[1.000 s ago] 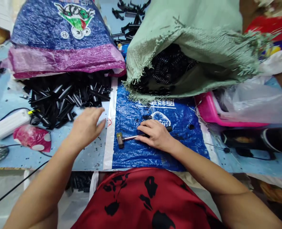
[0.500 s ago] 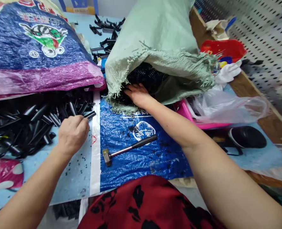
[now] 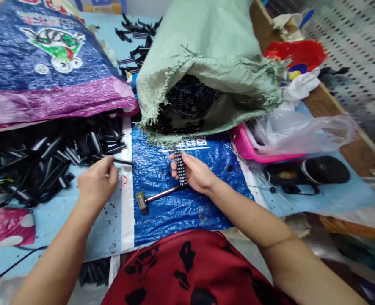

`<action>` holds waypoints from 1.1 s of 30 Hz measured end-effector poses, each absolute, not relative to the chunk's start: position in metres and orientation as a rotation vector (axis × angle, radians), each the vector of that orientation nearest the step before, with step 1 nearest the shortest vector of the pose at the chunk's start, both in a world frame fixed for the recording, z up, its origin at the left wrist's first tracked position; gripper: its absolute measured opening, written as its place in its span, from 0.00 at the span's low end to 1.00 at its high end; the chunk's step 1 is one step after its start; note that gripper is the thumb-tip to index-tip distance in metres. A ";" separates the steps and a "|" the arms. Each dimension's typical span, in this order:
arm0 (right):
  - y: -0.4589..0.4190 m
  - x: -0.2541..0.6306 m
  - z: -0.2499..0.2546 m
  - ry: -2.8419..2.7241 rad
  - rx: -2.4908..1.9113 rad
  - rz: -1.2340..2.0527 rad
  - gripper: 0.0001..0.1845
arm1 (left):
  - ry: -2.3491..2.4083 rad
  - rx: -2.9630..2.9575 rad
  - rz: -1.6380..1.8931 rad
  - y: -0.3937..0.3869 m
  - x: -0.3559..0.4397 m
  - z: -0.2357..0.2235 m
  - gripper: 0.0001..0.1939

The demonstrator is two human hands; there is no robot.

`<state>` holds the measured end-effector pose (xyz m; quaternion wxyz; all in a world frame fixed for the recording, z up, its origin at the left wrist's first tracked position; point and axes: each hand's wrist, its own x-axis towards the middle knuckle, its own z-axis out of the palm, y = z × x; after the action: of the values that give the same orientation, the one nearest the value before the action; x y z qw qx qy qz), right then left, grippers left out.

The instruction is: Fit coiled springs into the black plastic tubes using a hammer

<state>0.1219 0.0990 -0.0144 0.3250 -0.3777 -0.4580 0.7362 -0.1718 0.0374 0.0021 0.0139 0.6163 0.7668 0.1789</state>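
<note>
My left hand (image 3: 97,181) is closed on a slim black plastic piece (image 3: 124,162), whose end sticks out to the right. It is beside a heap of glossy black plastic parts (image 3: 52,163). My right hand (image 3: 199,173) grips a short black piece with rows of pale squares (image 3: 180,168), held upright between thumb and fingers over the blue plastic sheet (image 3: 168,226). Just behind it, the green woven sack (image 3: 213,38) gapes open, with similar dotted black pieces (image 3: 192,97) inside. A small hammer (image 3: 142,203) lies on the sheet, its handle end hidden by my right hand.
A blue and pink printed bag (image 3: 89,99) rests over the heap at the left. To the right are a pink tray (image 3: 271,158) with clear plastic bags, a black cylindrical object (image 3: 329,169) and a red container (image 3: 297,53). A perforated panel (image 3: 359,55) stands beyond.
My right hand has come out of the sack towards me with the dotted black piece in it. My left hand stays near the heap, and the slim black piece now extends farther right.
</note>
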 end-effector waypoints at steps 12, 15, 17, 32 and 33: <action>0.056 0.095 -0.005 -0.946 -0.848 1.994 0.30 | 1.425 0.565 1.469 -0.010 -0.078 0.004 0.23; 0.049 0.084 -0.005 -0.830 -0.887 1.879 0.28 | 1.503 0.778 1.365 -0.014 -0.057 0.001 0.20; 0.045 0.078 -0.006 -0.895 -0.922 1.820 0.27 | 1.554 0.940 1.344 -0.014 -0.046 -0.005 0.18; 0.055 0.124 -0.010 -2.294 -0.422 0.654 0.60 | 1.490 0.866 1.302 -0.028 -0.054 0.004 0.26; 0.052 0.123 -0.010 -2.294 -0.427 0.635 0.61 | 1.508 0.882 1.321 -0.028 -0.053 0.003 0.26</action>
<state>0.1227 0.0524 -0.0101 0.3538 -0.1653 -0.8873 0.2455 -0.0527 -0.0277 0.0035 0.4577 0.3581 0.6122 0.5362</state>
